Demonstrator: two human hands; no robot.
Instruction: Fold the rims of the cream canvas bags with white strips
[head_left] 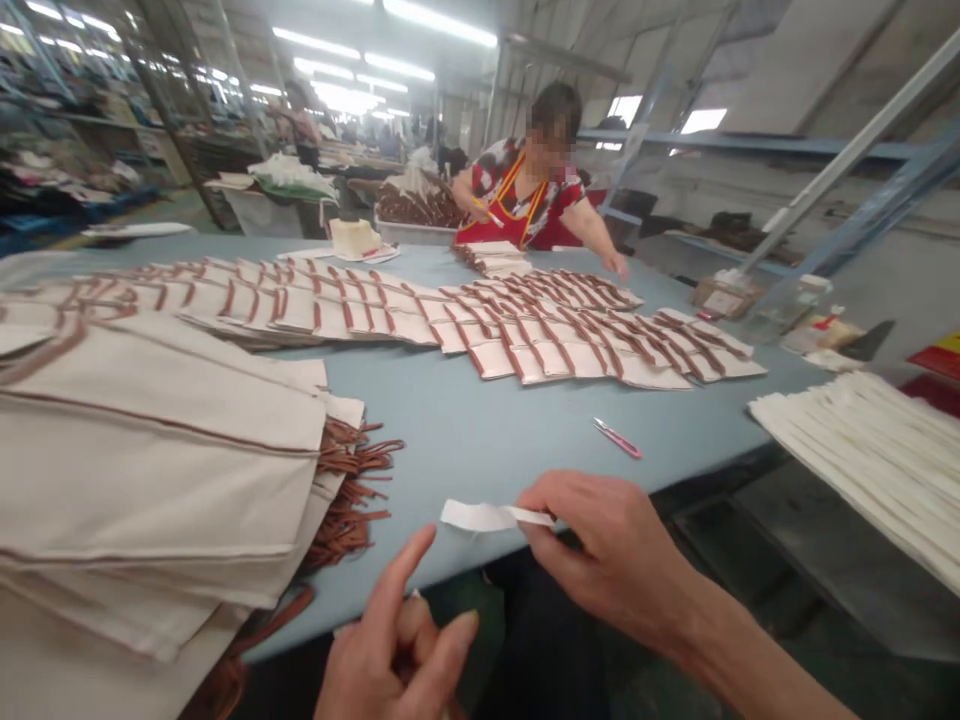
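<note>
White strip (480, 516): seemingly unattached.
Right grip (607, 530): pinching strip.
Left grip (375, 660): cannot tell.
Fabric pieces (411, 322): laid out beyond grips.

The strip (480, 517) at the right hand (600, 530) is plain white. Beyond that hand, the snips (622, 442) show pink with a silvery tip. The surface (465, 430) ahead is muted grey-blue. Left of the left hand (397, 645), the cloth pile (165, 440) is cream with brown lines and reddish-brown cords (349, 495); farther ahead, cloth pieces (491, 362) repeat cream barred with brown. Right of the right hand, a stack (862, 450) is off-white.
</note>
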